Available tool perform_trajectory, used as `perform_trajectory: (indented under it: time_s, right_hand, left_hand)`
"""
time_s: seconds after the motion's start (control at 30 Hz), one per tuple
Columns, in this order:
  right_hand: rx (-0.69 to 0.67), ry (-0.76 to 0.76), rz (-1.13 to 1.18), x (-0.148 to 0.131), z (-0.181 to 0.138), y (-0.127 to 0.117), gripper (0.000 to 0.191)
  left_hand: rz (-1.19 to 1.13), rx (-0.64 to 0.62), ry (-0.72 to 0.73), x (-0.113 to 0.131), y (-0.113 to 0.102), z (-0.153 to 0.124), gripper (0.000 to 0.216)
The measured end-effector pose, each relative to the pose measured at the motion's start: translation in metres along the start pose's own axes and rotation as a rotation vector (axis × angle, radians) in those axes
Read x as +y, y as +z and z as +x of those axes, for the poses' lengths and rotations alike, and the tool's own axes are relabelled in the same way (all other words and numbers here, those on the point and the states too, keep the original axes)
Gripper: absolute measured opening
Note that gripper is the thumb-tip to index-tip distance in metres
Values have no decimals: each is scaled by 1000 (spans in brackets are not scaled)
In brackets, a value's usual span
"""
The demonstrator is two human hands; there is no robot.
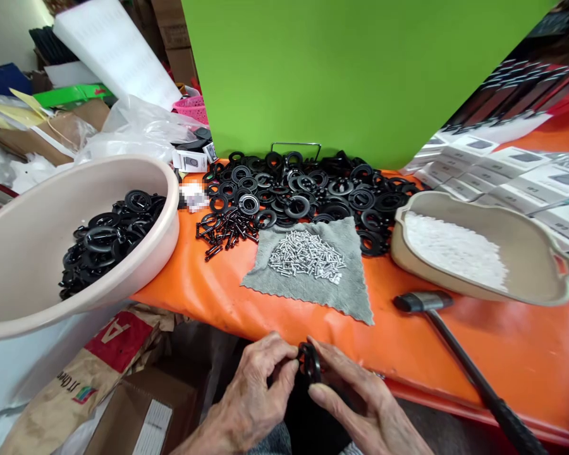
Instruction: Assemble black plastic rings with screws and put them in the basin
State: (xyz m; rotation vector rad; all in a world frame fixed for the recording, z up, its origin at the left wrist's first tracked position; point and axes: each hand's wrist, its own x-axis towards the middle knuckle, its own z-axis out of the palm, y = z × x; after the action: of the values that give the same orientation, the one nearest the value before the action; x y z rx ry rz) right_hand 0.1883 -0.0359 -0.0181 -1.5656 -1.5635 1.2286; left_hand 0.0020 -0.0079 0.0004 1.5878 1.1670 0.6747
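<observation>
Head view shows a black plastic ring [309, 361] standing upright between both hands at the near edge of the worktop [203, 303]; whether a second ring sits behind it is too dark to tell. The left hand [249, 395] forms a narrow grip on one side of the ring, and the right hand [360, 404] forms another opposite it, with the forefinger over the top and the thumb below. Pinching from opposite sides gives good control of so small a part, with the palms kept low and close together.

Just ahead, a strip of bare orange covering separates the hands from a grey cloth [351, 294] bearing loose silver screws [306, 256]. Black bolts [227, 230] lie to its left, and a broad heap of black rings [303, 196] spreads behind it. To the right, a mallet [422, 302] rests with its long black handle crossing the near edge, close to the right hand's working room. Beyond it sits a beige tray [516, 234] of white granules [455, 249]. A pale basin [165, 234] of black rings [107, 243] overhangs the left edge, above a cardboard box [146, 411].
</observation>
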Motion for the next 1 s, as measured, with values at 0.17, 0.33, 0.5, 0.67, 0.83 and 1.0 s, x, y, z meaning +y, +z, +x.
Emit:
perform_trajectory:
  time_s: [0.17, 0.33, 0.5, 0.67, 0.83, 1.0]
  right_hand:
    - [156, -136, 16, 3, -5, 24, 43]
    - [164, -168, -207, 6, 0, 23, 46]
    - [367, -296, -454, 12, 42, -13, 34]
    - [449, -344, -541, 27, 89, -34, 22]
    - [385, -385, -629, 31, 108, -29, 18]
    - [377, -393, -719, 38, 109, -33, 14]
  left_hand:
    - [-27, 98, 44, -5, 12, -3, 22]
    - [-108, 98, -49, -8, 6, 0, 21]
    - [-352, 108, -244, -7, -16, 12, 27]
    - [-418, 79, -295, -4, -29, 19, 37]
    - [-419, 85, -299, -5, -31, 19, 42]
    - [-425, 94, -296, -6, -33, 22, 43]
